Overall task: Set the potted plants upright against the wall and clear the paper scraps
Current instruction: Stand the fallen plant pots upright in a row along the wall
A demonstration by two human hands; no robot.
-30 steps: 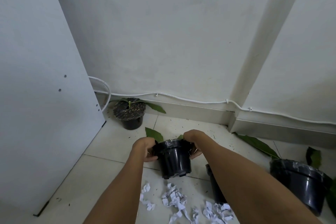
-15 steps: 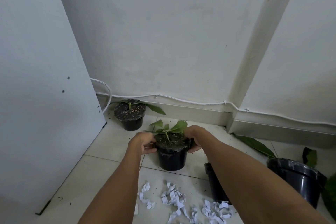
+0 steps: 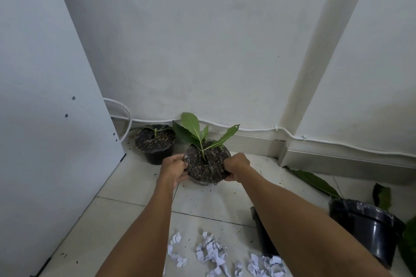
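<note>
Potted plant (image 3: 207, 163) sits upright on the floor (image 3: 126, 213) near the wall (image 3: 202, 51) — the left hand (image 3: 174, 170) and right hand (image 3: 236, 165) each grip its rim. Another pot (image 3: 155, 143) stands just beside it. Paper scraps (image 3: 211, 252) lie closer — a big pot (image 3: 364, 229) lies tipped at right.

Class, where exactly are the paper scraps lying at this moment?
In the head view, the paper scraps lie on the floor tiles at bottom centre, between the person's forearms, nearer the camera than the held pot.
</note>
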